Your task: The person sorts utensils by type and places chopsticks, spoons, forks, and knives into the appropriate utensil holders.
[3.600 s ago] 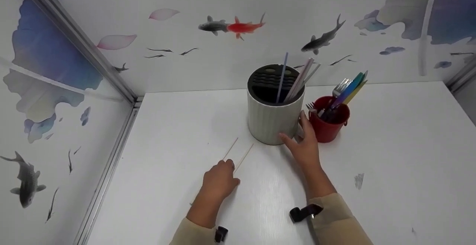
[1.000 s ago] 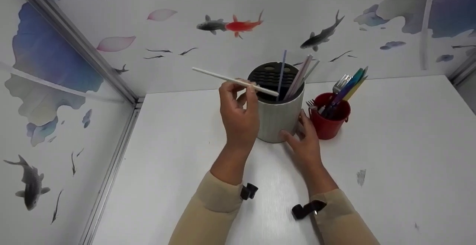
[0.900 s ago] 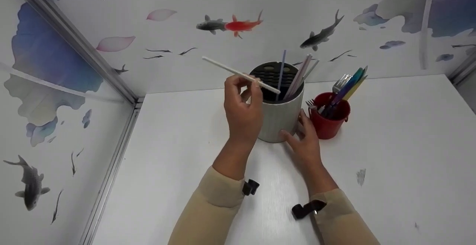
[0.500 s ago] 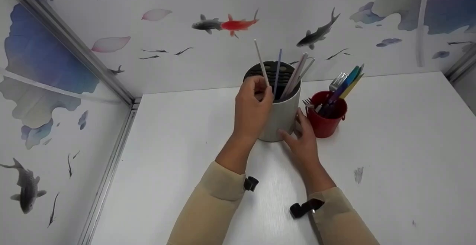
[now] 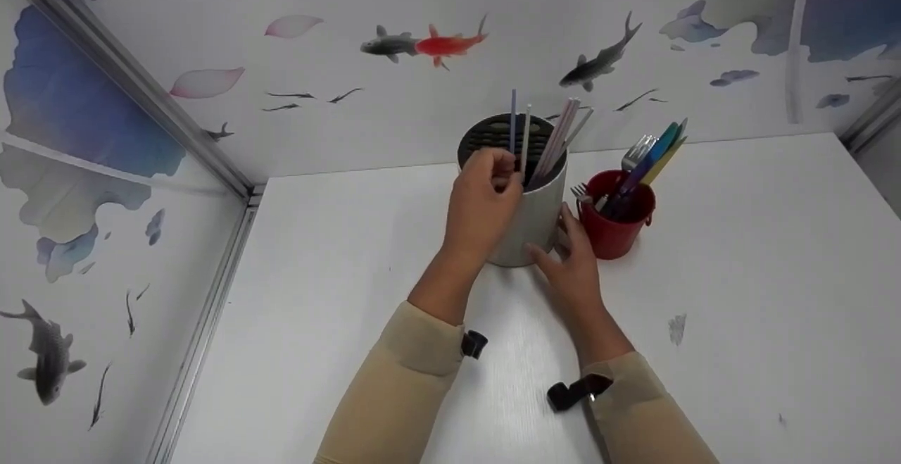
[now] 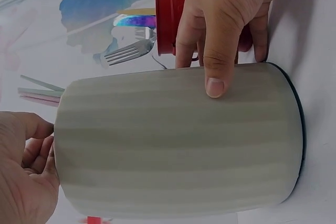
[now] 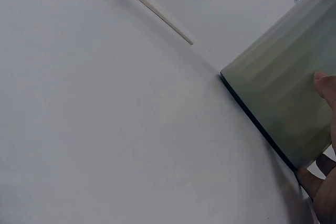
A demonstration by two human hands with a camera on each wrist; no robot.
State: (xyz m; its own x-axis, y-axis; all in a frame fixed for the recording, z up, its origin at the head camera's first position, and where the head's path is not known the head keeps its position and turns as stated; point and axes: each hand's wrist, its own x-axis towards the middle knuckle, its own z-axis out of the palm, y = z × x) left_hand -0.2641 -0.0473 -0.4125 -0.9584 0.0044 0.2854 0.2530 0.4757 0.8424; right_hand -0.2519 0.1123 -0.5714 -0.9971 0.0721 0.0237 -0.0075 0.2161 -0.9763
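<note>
A pale ribbed utensil holder point(image 5: 538, 221) with a black slotted insert stands on the white table. Several slim straws lean in it: a violet one point(image 5: 513, 120), pink ones point(image 5: 557, 136) and a pale one point(image 5: 578, 128) among them. My left hand point(image 5: 479, 196) is at the front left of its rim, thumb and index finger pinching the lower part of a white straw point(image 5: 526, 136) whose bottom end is hidden. My right hand point(image 5: 574, 263) holds the holder low on its right side, thumb point(image 6: 215, 77) on the front wall and fingers round the side.
A small red bucket point(image 5: 611, 235) with forks point(image 5: 638, 153) and colourful cutlery handles point(image 5: 654, 151) stands close to my right hand. A patterned wall point(image 5: 394, 119) rises behind the table, and a metal-framed panel point(image 5: 77, 168) bounds it at the left.
Two thin sticks lay on the table in the oldest frame. My left hand has brought a white straw to the holder, turned it upright and lowered it in. The violet straw leans differently; my right hand stays.
</note>
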